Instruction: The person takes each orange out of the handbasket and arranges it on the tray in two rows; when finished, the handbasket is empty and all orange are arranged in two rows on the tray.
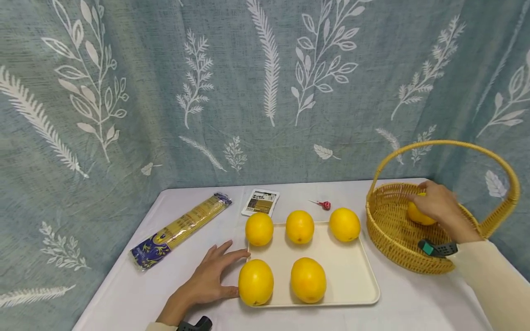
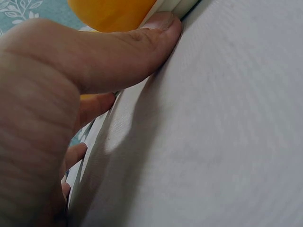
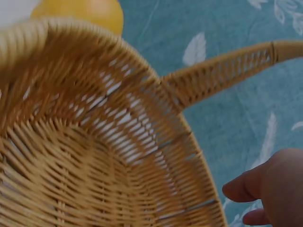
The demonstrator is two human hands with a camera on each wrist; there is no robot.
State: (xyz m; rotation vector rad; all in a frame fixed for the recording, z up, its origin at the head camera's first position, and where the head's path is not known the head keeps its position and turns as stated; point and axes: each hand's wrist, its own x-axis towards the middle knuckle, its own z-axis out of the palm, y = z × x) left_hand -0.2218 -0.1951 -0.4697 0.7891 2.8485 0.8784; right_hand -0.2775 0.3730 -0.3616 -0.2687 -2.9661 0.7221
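Note:
At the right, my right hand [image 1: 439, 207] reaches into a wicker basket [image 1: 389, 230] and holds an orange [image 1: 421, 215], its fingers over the fruit's top. In the right wrist view, part of this hand [image 3: 277, 191] shows beyond the basket rim [image 3: 156, 80]; the held orange is out of sight there. My left hand [image 1: 211, 280] rests beside the left edge of a cream tray [image 1: 348, 280], fingers spread. In the left wrist view its thumb [image 2: 128, 56] touches the tray's edge near an orange [image 2: 111, 14]. Several oranges stand on the tray, in two rows.
A long pack of dry noodles [image 1: 182, 230] lies at the left. Behind the tray are a flat sachet [image 1: 261, 202] and a red lollipop [image 1: 325, 205]. The basket's tall handle [image 1: 447, 143] arches above it. A patterned curtain [image 1: 248, 92] hangs behind the white table.

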